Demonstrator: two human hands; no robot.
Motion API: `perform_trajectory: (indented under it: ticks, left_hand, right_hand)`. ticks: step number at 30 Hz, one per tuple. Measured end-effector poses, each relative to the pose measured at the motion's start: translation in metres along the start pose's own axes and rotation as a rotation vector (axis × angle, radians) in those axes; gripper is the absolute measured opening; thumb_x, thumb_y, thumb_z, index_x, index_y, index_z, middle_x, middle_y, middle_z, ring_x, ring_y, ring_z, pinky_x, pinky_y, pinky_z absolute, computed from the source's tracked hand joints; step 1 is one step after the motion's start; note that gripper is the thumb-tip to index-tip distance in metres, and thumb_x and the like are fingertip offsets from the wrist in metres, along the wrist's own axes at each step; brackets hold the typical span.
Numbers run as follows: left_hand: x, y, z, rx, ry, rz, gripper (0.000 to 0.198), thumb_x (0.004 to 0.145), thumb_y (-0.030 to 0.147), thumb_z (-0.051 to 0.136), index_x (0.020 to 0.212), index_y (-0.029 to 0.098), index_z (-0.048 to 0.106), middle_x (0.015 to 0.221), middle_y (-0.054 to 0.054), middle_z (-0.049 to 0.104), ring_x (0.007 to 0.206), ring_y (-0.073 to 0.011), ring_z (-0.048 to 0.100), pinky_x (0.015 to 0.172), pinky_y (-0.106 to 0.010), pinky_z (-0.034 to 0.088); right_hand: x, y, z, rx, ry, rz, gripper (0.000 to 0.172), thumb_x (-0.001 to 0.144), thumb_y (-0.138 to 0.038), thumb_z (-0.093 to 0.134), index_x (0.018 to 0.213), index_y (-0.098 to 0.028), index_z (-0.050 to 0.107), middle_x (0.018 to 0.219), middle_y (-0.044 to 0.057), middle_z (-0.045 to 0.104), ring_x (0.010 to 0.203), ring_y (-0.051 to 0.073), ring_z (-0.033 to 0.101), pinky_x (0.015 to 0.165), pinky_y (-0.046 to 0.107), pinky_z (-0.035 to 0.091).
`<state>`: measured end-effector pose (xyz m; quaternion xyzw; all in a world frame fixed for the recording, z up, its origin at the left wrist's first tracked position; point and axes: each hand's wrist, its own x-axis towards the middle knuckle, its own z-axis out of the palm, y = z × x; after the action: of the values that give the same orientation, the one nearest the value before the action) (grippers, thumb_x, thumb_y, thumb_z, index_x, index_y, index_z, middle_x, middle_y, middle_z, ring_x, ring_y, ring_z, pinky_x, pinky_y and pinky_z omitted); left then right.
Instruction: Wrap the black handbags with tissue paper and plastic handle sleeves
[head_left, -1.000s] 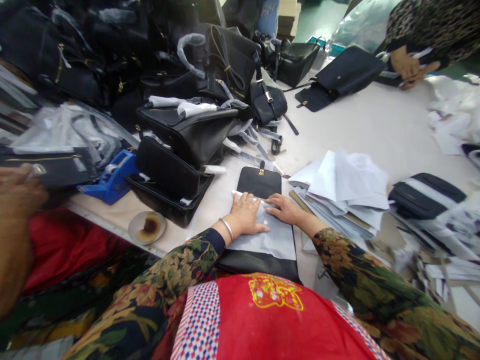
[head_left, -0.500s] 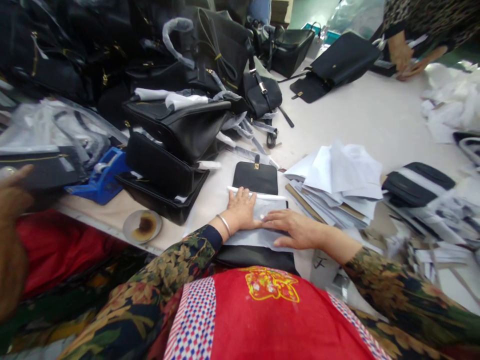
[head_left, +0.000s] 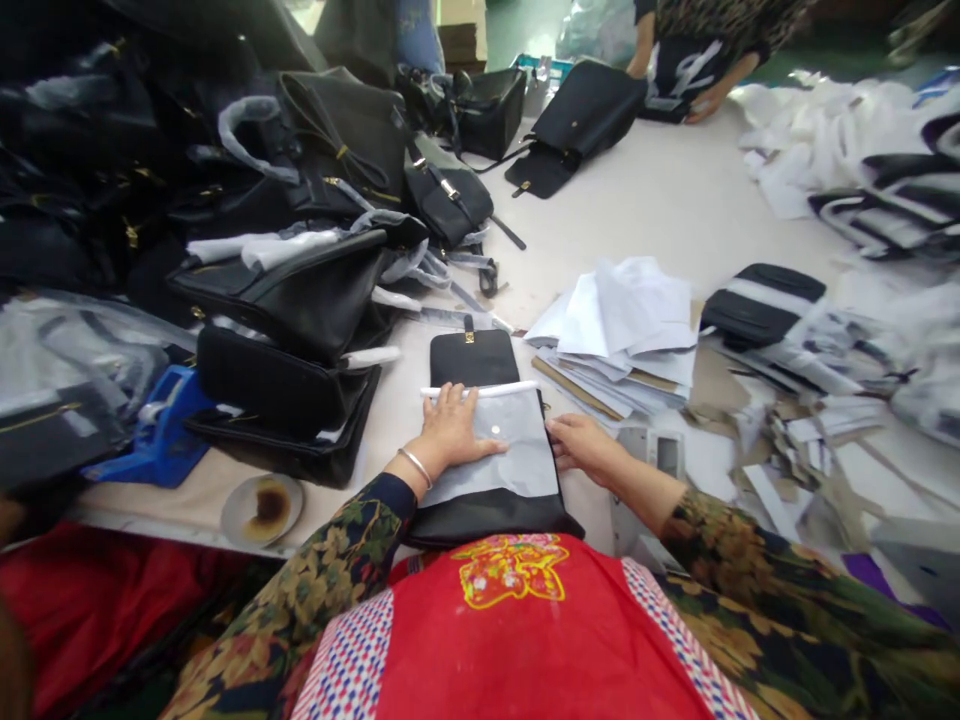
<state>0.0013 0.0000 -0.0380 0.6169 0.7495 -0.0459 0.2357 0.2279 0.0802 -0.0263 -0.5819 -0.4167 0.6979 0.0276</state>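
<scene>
Since the earlier frames the right hand (head_left: 581,448) has slid off the grey sheet (head_left: 510,455) to the right edge of the black bag (head_left: 487,518), and the view has swung right. At far left sit one blue tape dispenser (head_left: 161,432) and one small dish (head_left: 259,505) with a brown stain. Next to them are three stacked black handbags (head_left: 292,300) in front of a bigger heap too tangled to count. The left hand (head_left: 454,432), one bangle (head_left: 416,466) on its wrist, lies flat with fingers spread on the sheet, holding nothing. The black bag lies on the table (head_left: 675,215) right before the person, flap away. The right hand rests open, its fingertips touching the bag's edge. Beyond lies one loose stack of white papers (head_left: 622,320), then one black pouch (head_left: 761,300). A co-worker's hand (head_left: 705,98) works far off.
</scene>
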Motion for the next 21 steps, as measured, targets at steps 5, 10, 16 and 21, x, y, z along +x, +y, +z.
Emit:
perform_trajectory:
  ticks: [5, 10, 16, 21]
  left_hand:
    - [0.003, -0.001, 0.002, 0.007, -0.010, -0.007, 0.115, 0.066, 0.087, 0.055, 0.155, 0.021, 0.024, 0.162, -0.018, 0.025, 0.150, -0.0414, 0.015, 0.116, -0.061, 0.024]
    - [0.005, -0.002, 0.003, 0.010, -0.001, -0.002, 0.111, 0.069, 0.082, 0.058, 0.155, 0.020, 0.024, 0.162, -0.018, 0.024, 0.150, -0.0397, 0.018, 0.118, -0.055, 0.025]
    - [0.006, -0.002, 0.005, 0.022, -0.004, -0.003, 0.113, 0.068, 0.081, 0.059, 0.156, 0.020, 0.023, 0.163, -0.018, 0.023, 0.150, -0.0398, 0.017, 0.118, -0.056, 0.025]
    - [0.007, 0.000, 0.003, 0.010, -0.012, 0.024, 0.111, 0.070, 0.083, 0.056, 0.155, 0.020, 0.025, 0.162, -0.018, 0.025, 0.151, -0.0390, 0.016, 0.118, -0.056, 0.024]
  right_hand:
    - [0.021, 0.010, 0.012, 0.471, -0.158, 0.150, 0.030, 0.101, -0.036, 0.041, 0.102, -0.017, 0.063, 0.088, 0.009, 0.073, 0.075, 0.020, 0.069, 0.075, 0.038, 0.058]
    - [0.032, 0.015, 0.014, 0.606, -0.240, 0.092, 0.024, 0.097, -0.031, 0.047, 0.099, -0.016, 0.065, 0.083, 0.008, 0.073, 0.075, 0.021, 0.069, 0.079, 0.039, 0.058]
    - [0.038, 0.011, 0.016, 0.423, -0.145, -0.022, 0.007, 0.084, -0.020, 0.057, 0.084, -0.017, 0.063, 0.071, 0.006, 0.070, 0.062, 0.019, 0.064, 0.064, 0.034, 0.057]
    - [0.046, 0.009, 0.010, 0.212, 0.040, -0.096, 0.018, 0.073, -0.022, 0.070, 0.064, -0.020, 0.054, 0.052, -0.001, 0.058, 0.049, 0.015, 0.054, 0.049, 0.027, 0.045]
